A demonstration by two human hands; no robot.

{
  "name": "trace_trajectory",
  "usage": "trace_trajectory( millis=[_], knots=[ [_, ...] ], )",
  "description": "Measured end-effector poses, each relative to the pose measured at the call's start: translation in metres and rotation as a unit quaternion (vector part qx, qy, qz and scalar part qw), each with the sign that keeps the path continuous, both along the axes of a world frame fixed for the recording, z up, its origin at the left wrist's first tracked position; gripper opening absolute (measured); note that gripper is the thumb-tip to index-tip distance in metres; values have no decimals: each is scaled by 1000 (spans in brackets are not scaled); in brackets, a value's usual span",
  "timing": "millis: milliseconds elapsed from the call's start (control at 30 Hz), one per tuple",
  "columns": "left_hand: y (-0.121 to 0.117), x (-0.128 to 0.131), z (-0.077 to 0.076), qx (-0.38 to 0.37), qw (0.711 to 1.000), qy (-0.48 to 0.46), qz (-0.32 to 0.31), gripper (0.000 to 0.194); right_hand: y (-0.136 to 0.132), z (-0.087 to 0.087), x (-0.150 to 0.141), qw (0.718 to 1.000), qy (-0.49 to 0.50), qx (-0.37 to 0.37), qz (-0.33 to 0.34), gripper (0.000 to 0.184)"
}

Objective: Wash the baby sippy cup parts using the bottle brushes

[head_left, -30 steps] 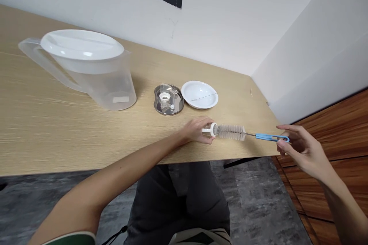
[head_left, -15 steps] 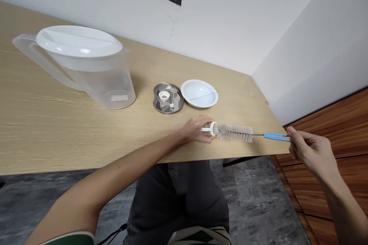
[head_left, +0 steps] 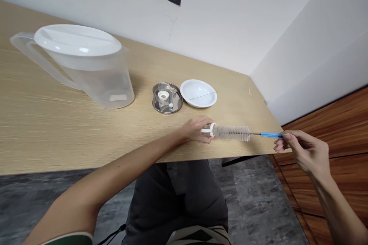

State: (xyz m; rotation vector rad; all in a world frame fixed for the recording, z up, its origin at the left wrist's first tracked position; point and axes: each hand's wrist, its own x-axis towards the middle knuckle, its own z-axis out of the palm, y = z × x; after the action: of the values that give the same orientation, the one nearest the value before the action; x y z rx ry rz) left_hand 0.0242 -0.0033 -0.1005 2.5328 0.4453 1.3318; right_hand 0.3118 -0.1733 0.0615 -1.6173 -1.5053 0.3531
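Note:
My left hand [head_left: 198,128] is closed around a small clear baby bottle with a white handle ring [head_left: 212,129], lying on its side with its mouth to the right. A bottle brush [head_left: 234,133] with pale bristles lines up with that mouth. Its bristle tip is at the opening, and most of the bristles show outside; how far the tip reaches in is hard to see. My right hand [head_left: 306,149] pinches the end of the blue handle [head_left: 271,135] between thumb and fingers, near the right edge of the table.
A kidney-shaped metal tray [head_left: 156,106] holds a white ring and small clear parts. Touching it is a white dish [head_left: 212,101] with a thin wire across it. A lidded plastic pitcher [head_left: 97,72] stands to the left. Wooden cabinets [head_left: 339,130] border the table [head_left: 138,134] at right.
My right hand has moved slightly left, pushing the brush toward the bottle, and its lower fingers now reach further out. My left hand stays in place on the bottle.

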Motion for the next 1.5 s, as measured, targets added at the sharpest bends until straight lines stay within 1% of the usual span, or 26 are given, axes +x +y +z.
trace_trajectory(
  millis=[67, 133, 300, 400, 500, 600, 667, 767, 833, 900, 1000, 1100, 1167, 1200, 1267, 1333, 1500],
  knots=[
    [0, 1, 0, -4, 1000, 3, -1, 39, -1, -3, -1, 1000, 6, 25, 0, 19],
    [1, 2, 1, -8, 1000, 7, -4, 38, -3, -5, 2, 999, -2, 31, 9, 17],
    [3, 3, 1, -12, 1000, 0, -9, 37, 1, -9, 21, 996, -43, 28, 69, 17],
    [4, 2, 0, -9, 1000, -29, 5, 38, 5, -14, 29, 991, -73, 38, 105, 17],
    [5, 0, 1, -8, 999, -36, 20, 39, 6, -18, 30, 987, -90, 51, 121, 17],
    [5, 0, 1, -6, 1000, -20, 22, 39, 5, -14, 29, 984, -109, 52, 131, 18],
    [5, 0, 2, -7, 1000, -12, 18, 39, 5, -6, 29, 981, -124, 35, 146, 19],
    [5, 0, 2, -13, 1000, 1, 10, 39, 9, 11, 30, 974, -143, -15, 176, 20],
    [5, 0, 2, -15, 1000, -1, 14, 39, 13, 20, 32, 972, -144, -50, 181, 20],
    [5, 0, 2, -12, 1000, -9, 21, 40, 18, 25, 34, 972, -129, -82, 180, 21],
    [4, 0, 2, 0, 1000, -10, 22, 39, 22, 23, 36, 973, -99, -119, 171, 25],
    [1, 1, 3, 27, 1000, -4, 10, 37, 22, 17, 32, 968, -76, -173, 168, 27],
    [0, 2, 3, 42, 999, -2, 5, 35, 20, 12, 26, 965, -63, -194, 168, 29],
    [-1, 2, 3, 45, 999, -5, 5, 35, 19, 10, 23, 966, -58, -189, 164, 30],
    [-2, 1, 4, 44, 999, -13, 8, 36, 17, 6, 18, 975, -57, -153, 152, 33],
    [-2, 1, 4, 39, 999, -16, 9, 37, 16, 3, 17, 979, -82, -118, 148, 36],
    [0, -1, 4, 8, 1000, -12, 6, 36, 13, 4, 28, 968, -174, -61, 167, 30]
  ],
)
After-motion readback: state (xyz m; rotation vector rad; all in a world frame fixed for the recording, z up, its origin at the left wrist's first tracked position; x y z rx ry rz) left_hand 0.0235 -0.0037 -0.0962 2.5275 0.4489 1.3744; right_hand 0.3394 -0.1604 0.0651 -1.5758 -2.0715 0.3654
